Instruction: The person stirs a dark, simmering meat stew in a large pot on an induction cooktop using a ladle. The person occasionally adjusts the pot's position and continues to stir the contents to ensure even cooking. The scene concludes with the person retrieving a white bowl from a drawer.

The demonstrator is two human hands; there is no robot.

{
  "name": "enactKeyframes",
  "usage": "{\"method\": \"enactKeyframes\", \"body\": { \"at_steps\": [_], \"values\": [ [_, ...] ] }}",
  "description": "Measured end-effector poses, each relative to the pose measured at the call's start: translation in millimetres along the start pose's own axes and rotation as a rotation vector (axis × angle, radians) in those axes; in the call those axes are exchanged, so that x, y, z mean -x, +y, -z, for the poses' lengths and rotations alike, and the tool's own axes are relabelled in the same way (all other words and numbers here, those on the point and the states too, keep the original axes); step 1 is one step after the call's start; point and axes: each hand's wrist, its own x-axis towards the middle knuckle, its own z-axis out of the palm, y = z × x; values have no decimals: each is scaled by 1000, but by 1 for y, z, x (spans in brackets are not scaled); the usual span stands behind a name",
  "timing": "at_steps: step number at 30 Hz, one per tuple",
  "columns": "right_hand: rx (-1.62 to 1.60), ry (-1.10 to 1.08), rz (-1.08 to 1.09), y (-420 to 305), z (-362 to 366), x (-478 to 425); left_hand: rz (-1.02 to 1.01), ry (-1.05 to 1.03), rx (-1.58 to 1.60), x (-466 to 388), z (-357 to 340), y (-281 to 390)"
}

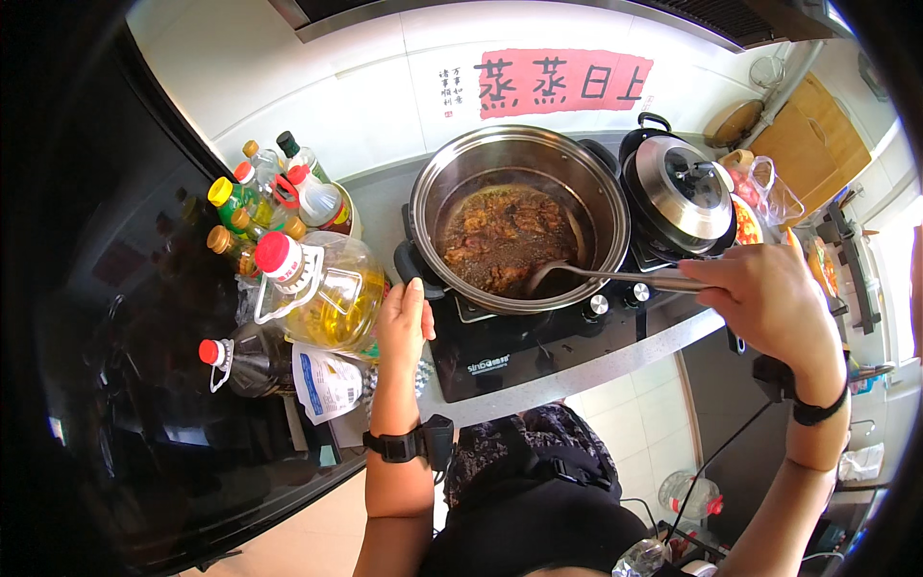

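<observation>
A wide stainless steel pot (519,303) stands on a black cooktop (497,360), with chunks of browned food (505,223) in dark bubbling liquid inside. My right hand (764,303) grips the handle of a metal ladle or spatula (613,275). The tool crosses the pot's near rim, and its head is partly sunk in the liquid. My left hand (405,321), fingers curled, is just below the pot's black left handle (417,268) and beside a large cooking oil jug (335,296). Whether it touches either one is unclear.
Several seasoning bottles (252,198) crowd the left counter, with a dark jug (256,360) and a white pouch (326,382) nearer me. A lidded wok (681,191) sits right of the pot. Beyond it are a plastic bag (775,191) and a wooden board (818,137).
</observation>
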Motion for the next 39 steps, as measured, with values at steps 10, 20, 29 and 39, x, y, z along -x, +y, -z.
{"method": "enactKeyframes", "body": {
  "at_steps": [10, 20, 29, 39],
  "values": [
    [-71, 90, 28, -38, -85, -24, -7, -3, -78, 0, 1, 2],
    [55, 314, -34, -23, -83, -26, 2, 4, -39, 0, -1, 3],
    [199, 6, -194, -20, -121, -51, 27, 5, -111, 1, 1, 5],
    [29, 75, -60, 11, -58, -20, 11, -10, -104, 0, 1, 2]
  ]
}}
